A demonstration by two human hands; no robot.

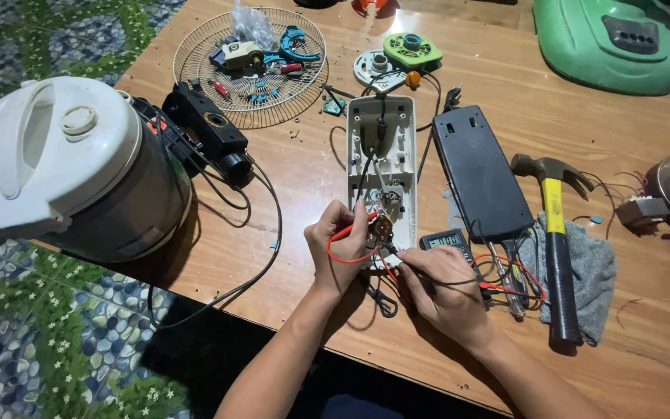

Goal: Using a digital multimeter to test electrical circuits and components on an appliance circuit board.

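An opened white plastic appliance housing [382, 147] lies on the wooden table [312, 178], wires and a small round part exposed inside. My left hand [336, 244] holds a red test probe with its red lead against the parts in the housing's near end. My right hand [443, 283] pinches a black test probe whose tip touches the same spot. A small multimeter [445, 240] sits just behind my right hand, partly hidden by it.
A black cover panel [481, 172] lies right of the housing. A yellow-handled hammer [556, 240] rests on a grey cloth [595, 271]. White rice cooker [63, 167] at left, wire fan grille [250, 70] with small parts behind, green plastic shell [606, 43] far right.
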